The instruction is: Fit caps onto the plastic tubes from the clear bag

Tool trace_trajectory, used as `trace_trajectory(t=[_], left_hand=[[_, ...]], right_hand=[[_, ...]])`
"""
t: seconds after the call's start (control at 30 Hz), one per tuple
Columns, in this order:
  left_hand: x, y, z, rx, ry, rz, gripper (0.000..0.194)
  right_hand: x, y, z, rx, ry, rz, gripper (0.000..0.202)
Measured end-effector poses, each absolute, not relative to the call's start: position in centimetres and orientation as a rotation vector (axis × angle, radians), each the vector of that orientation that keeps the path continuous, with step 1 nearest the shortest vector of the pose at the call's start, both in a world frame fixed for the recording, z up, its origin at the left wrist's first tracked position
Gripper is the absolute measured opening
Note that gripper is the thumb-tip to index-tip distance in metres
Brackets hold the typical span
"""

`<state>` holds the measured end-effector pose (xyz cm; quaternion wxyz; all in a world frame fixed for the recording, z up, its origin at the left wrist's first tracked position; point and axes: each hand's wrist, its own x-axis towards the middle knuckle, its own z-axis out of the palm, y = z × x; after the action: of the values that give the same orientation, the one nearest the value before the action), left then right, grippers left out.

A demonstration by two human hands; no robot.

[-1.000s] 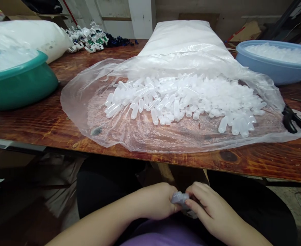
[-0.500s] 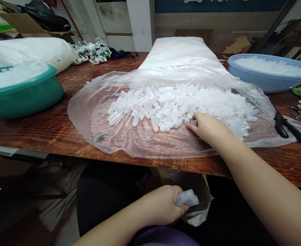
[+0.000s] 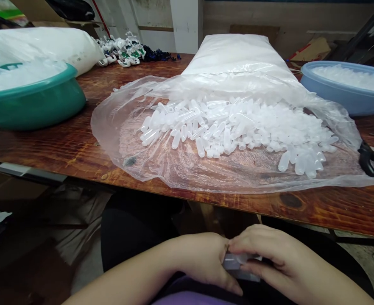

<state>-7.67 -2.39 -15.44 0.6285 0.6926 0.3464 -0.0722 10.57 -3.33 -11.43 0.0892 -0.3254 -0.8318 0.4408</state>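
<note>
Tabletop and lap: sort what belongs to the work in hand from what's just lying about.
In the work:
- translucent pieces held between left hand and right hand
- probably the loose pieces heaped on the clear plastic bag

Apparently just lying about:
- black-handled tool
- white-and-green parts
- dark blue bits

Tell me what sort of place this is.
Probably a small workshop for hand assembly or sorting: loose translucent plastic tubes heaped on an opened bag, with a filled green tub and blue tub nearby.
</note>
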Motion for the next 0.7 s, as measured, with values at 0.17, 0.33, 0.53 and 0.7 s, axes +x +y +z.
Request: trace_trajectory(t=[0.17, 0.33, 0.53, 0.7], left_hand=[[-7.6, -2.3, -15.8, 1.536, 0.680, -0.277, 0.024], [-7.6, -2.5, -17.1, 1.429, 0.520, -0.234, 0.046], [-7.0, -2.7, -18.0, 1.338, 0.452, -0.256, 0.048], [-6.7, -2.5, -18.2, 1.315, 0.303, -0.220, 0.047]], right_hand=[[11.6, -3.9, -12.2, -0.921, -2.509, 1.296, 0.027], [12.0, -4.9, -14.2, -0.871, -2.532, 0.928, 0.022], [11.6, -5.4, -15.7, -1.105, -2.521, 0.757, 0.037], [11.4, -5.1, -15.1, -1.092, -2.393, 1.303, 0.024]])
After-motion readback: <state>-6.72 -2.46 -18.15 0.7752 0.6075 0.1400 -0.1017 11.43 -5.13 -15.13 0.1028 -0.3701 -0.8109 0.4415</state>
